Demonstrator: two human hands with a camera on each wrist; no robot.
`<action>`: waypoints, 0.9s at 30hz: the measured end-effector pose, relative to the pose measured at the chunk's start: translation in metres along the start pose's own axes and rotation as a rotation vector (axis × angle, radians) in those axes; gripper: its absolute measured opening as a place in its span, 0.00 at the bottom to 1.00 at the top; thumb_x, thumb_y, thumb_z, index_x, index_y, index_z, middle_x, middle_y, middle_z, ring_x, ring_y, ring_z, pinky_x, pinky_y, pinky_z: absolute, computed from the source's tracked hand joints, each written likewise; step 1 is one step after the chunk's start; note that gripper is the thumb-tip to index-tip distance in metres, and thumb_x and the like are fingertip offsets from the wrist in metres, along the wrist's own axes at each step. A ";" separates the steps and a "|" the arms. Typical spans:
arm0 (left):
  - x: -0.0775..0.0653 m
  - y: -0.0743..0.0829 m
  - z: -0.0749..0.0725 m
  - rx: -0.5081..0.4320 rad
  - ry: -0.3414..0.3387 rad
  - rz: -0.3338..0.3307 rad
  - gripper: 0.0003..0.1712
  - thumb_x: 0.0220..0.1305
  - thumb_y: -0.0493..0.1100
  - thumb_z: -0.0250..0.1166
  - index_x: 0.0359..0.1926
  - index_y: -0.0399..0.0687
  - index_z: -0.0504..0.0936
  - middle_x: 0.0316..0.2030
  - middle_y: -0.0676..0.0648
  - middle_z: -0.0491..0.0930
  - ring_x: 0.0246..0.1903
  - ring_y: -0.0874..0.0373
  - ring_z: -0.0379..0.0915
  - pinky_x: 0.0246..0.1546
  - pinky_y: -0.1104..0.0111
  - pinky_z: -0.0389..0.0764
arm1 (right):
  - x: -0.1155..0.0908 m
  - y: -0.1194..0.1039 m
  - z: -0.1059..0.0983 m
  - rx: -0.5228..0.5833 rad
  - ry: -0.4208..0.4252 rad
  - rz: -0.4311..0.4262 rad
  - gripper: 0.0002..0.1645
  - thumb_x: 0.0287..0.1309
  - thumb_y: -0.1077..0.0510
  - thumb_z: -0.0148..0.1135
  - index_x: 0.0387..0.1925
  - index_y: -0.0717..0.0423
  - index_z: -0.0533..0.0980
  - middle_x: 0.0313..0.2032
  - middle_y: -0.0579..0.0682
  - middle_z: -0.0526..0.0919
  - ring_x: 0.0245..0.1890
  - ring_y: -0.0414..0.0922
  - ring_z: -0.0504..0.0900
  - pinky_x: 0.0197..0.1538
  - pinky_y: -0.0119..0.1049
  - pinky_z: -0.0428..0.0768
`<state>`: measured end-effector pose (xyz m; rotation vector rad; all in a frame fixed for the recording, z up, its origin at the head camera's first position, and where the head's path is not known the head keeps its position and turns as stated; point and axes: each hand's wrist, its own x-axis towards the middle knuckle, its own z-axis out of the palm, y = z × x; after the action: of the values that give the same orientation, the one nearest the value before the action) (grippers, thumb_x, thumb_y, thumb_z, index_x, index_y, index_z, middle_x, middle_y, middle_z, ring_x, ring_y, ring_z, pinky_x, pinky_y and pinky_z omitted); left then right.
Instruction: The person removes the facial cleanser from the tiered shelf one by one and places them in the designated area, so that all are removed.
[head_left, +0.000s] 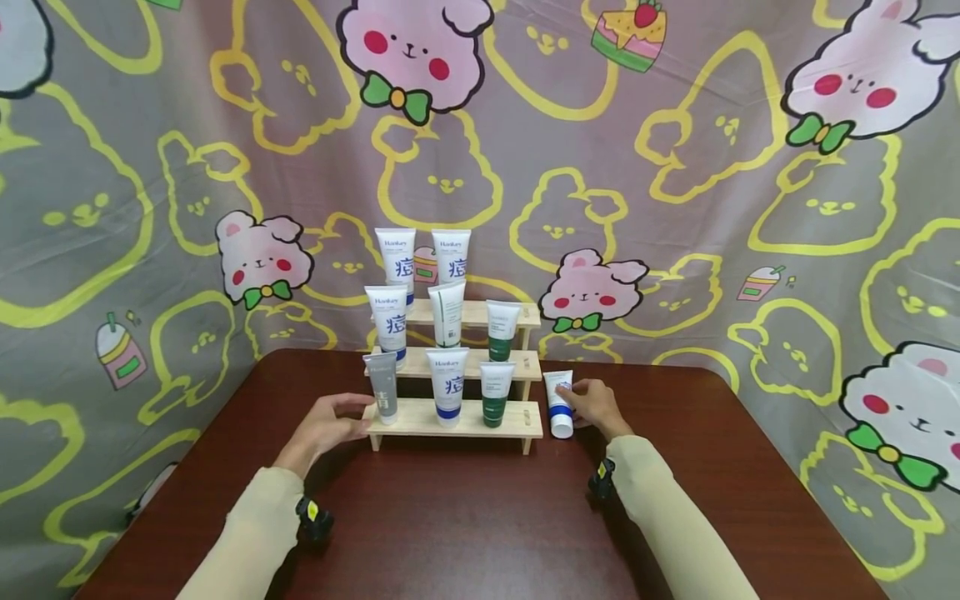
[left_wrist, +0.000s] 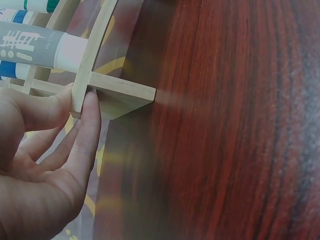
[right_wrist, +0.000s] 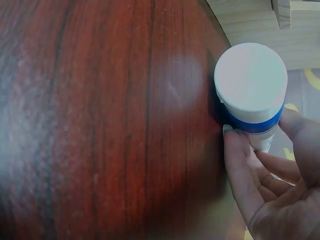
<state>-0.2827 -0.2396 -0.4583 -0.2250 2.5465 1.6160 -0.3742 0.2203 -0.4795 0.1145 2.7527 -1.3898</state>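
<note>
Pale wood forms a three-tier stand [head_left: 416, 364], its lowest shelf [head_left: 418, 422] pinched at left by the left hand [head_left: 326, 427]; beside its right end, the right hand [head_left: 597, 407] grips a white, blue-banded plastic tube [head_left: 557, 398].

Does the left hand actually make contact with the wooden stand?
Touching. The left wrist view shows it plainly: the left hand pinches the wooden stand at its lowest step's end, thumb above, finger beneath.
</note>
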 end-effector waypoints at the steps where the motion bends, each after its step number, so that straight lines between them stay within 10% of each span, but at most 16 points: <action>1: 0.000 0.001 0.000 0.001 0.000 -0.005 0.29 0.62 0.33 0.70 0.65 0.43 0.80 0.66 0.32 0.75 0.50 0.48 0.84 0.52 0.59 0.89 | 0.000 0.000 0.000 0.002 -0.001 -0.001 0.38 0.68 0.45 0.67 0.63 0.74 0.72 0.42 0.69 0.86 0.27 0.49 0.89 0.31 0.44 0.90; 27: -0.001 0.000 0.000 0.022 0.001 0.014 0.29 0.61 0.33 0.70 0.65 0.41 0.79 0.65 0.31 0.75 0.48 0.50 0.84 0.50 0.61 0.89 | -0.001 0.003 0.000 -0.031 -0.029 -0.012 0.35 0.72 0.45 0.61 0.63 0.73 0.72 0.39 0.64 0.84 0.27 0.47 0.86 0.29 0.42 0.90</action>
<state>-0.2817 -0.2395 -0.4576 -0.2065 2.5706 1.5922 -0.3726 0.2219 -0.4820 0.0759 2.7550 -1.3400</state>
